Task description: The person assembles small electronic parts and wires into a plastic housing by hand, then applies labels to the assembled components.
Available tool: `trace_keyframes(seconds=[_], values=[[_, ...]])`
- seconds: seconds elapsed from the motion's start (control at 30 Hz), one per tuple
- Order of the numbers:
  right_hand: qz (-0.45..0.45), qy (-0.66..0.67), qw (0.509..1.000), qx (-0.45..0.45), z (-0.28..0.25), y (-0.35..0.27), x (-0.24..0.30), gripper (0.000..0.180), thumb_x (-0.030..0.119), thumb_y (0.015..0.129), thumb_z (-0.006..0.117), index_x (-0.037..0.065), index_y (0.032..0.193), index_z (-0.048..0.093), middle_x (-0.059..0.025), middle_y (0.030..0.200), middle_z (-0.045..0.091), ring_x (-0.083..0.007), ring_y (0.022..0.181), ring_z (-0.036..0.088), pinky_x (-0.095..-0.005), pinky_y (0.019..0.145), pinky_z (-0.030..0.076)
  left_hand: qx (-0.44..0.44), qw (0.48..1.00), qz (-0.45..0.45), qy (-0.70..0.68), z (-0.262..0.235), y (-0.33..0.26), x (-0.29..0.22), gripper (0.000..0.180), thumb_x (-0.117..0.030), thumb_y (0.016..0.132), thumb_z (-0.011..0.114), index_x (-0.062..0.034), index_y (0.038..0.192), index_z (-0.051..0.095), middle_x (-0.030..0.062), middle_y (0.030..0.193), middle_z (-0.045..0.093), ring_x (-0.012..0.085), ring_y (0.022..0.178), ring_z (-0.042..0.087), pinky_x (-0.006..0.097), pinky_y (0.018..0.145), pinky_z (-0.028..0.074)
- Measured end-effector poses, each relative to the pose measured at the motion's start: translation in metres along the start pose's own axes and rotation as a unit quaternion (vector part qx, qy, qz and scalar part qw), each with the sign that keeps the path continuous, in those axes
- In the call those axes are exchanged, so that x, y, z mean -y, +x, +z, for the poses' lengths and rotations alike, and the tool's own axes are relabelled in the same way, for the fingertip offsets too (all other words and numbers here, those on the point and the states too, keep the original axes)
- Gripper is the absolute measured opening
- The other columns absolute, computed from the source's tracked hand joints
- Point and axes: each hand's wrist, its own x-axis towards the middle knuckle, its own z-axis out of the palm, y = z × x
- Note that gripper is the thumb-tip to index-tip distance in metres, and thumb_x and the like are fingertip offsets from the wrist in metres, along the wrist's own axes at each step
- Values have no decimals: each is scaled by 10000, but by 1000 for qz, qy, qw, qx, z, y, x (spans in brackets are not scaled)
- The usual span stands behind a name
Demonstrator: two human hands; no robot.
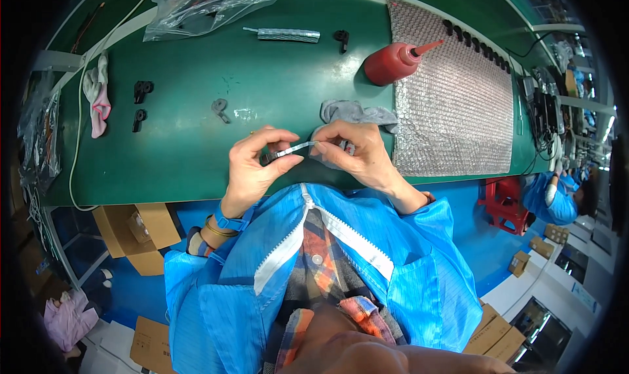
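Note:
My left hand (254,163) is closed near the front edge of the green table, pinching a small black part (267,157) between thumb and fingers. A thin silvery strip (291,150) runs from that part across to my right hand (357,152), whose thumb and index finger pinch its other end. Whether the strip is joined to the black part, I cannot tell. Just behind my right hand lies a crumpled grey cloth (354,110), partly hidden by the fingers. A grey hooked part (221,110) rests on the table beyond my left hand.
A red squeeze bottle (393,64) lies beside bubble wrap (452,105) bearing a row of black parts (477,44). Further off are a silvery cylinder (288,35), a black clip (341,41) and a clear bag (209,7). More black parts (142,91) and a glove (98,98) lie left.

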Motion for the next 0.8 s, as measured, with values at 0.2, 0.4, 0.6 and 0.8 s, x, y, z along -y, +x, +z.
trace_keyframes(seconds=[0.2, 0.4, 0.6, 0.8], values=[[45, 42, 998, 22, 0, -1, 1, 53, 52, 762, 623, 21, 805, 622, -26, 698, 624, -84, 545, 486, -185, 517, 376, 24, 998, 42, 37, 4, 3, 3, 153, 24, 689, 668, 2, 837, 639, 36, 720, 568, 114, 621, 471, 212, 573, 385], [41, 25, 998, 27, 0, 0, 2, 68, 60, 754, 610, 22, 809, 623, -15, 646, 595, -101, 541, 482, -200, 496, 373, 13, 998, 41, 41, 4, 2, 4, 104, 15, 711, 655, 4, 813, 636, 38, 696, 563, 114, 595, 463, 209, 560, 375], [-102, -150, 983, 23, 3, 1, 3, 82, -5, 734, 613, 12, 814, 606, -64, 739, 607, -135, 572, 506, -204, 528, 399, -5, 999, 7, 36, 7, 0, -5, 78, 14, 720, 645, 3, 796, 627, 32, 684, 558, 109, 595, 459, 206, 559, 374], [-243, -286, 925, -60, 11, 0, -7, 114, 0, 713, 618, 7, 823, 591, -60, 688, 564, -181, 578, 512, -243, 524, 416, -30, 997, -61, 18, 10, -3, -8, 63, 10, 720, 642, -1, 777, 617, 16, 671, 551, 102, 587, 450, 209, 554, 370]])
